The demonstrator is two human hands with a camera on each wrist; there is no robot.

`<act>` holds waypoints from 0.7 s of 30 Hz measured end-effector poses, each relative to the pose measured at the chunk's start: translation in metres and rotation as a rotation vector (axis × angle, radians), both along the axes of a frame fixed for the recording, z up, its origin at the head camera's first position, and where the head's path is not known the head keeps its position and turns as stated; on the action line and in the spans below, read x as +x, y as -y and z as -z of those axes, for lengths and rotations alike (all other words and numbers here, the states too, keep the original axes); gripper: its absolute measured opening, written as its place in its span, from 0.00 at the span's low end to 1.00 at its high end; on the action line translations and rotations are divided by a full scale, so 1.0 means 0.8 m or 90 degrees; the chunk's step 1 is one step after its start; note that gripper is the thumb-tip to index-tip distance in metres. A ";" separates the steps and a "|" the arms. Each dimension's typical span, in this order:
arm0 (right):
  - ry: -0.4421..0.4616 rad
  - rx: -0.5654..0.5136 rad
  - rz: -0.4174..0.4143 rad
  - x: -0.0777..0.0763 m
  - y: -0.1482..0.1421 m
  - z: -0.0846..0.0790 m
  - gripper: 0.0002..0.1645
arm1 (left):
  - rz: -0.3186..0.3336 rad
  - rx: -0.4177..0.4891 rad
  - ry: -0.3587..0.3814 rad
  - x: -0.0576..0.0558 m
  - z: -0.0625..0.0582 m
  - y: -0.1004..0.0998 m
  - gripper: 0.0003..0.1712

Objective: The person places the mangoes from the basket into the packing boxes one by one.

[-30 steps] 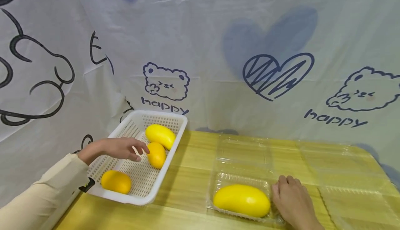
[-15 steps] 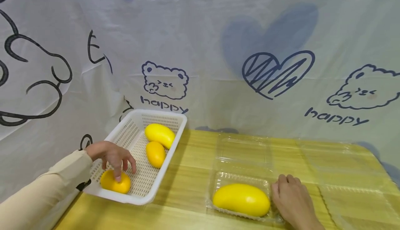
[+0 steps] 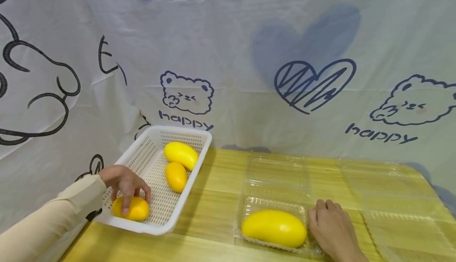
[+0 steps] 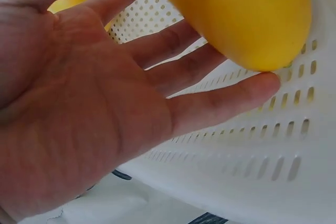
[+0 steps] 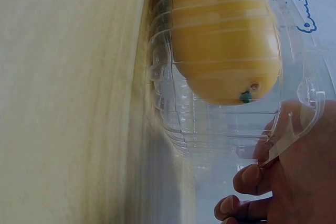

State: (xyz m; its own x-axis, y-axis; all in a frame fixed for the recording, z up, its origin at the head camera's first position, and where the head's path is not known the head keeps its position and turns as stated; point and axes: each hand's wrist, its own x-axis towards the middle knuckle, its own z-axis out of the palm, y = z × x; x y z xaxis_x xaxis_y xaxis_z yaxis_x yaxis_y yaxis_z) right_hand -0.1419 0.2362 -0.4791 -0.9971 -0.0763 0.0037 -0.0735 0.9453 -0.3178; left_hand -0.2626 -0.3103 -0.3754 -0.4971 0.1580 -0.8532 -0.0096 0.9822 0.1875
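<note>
In the head view, my left hand (image 3: 124, 181) reaches into the white basket (image 3: 167, 227) and holds an orange-yellow mango (image 3: 139, 211) at its near left corner. Thumb and fingers lie on opposite sides of this mango (image 4: 257, 14), as the left wrist view shows. A clear plastic clamshell box (image 3: 258, 203) stands with its lid folded back, a large yellow mango (image 3: 274, 228) lying in its base. At the box's right side, my right hand (image 3: 333, 226) pinches the rim, its fingers (image 5: 252, 174) curled in the right wrist view.
Two more mangoes, one yellow (image 3: 181, 154) and one orange-yellow (image 3: 176, 177), lie along the basket's right side. Another clear plastic box (image 3: 409, 226) is spread on the wooden table (image 3: 210, 214) at the right. A printed white cloth (image 3: 242, 56) hangs behind.
My left hand has moved from above the basket's middle, beside the central mango, toward the near left corner and down around the mango there. The right hand stays at the box.
</note>
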 end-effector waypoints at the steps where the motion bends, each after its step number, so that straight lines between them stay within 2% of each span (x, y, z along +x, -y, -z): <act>1: -0.001 -0.001 0.001 0.000 0.000 0.000 0.21 | 0.002 -0.001 0.002 0.000 0.001 0.000 0.29; 9: 0.006 -0.008 0.005 0.000 -0.001 0.000 0.21 | 0.013 0.012 0.007 -0.001 0.007 0.002 0.27; 21: 0.007 -0.005 0.006 0.000 0.002 -0.003 0.21 | -0.039 0.072 -0.023 0.001 0.006 0.018 0.26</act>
State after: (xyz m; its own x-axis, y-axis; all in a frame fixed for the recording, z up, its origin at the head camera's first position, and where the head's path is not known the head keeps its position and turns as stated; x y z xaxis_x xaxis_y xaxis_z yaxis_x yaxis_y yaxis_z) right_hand -0.1421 0.2347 -0.4770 -0.9977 -0.0668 -0.0073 -0.0608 0.9436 -0.3254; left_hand -0.2622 -0.3247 -0.3803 -0.5390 0.2216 -0.8126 -0.0594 0.9524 0.2991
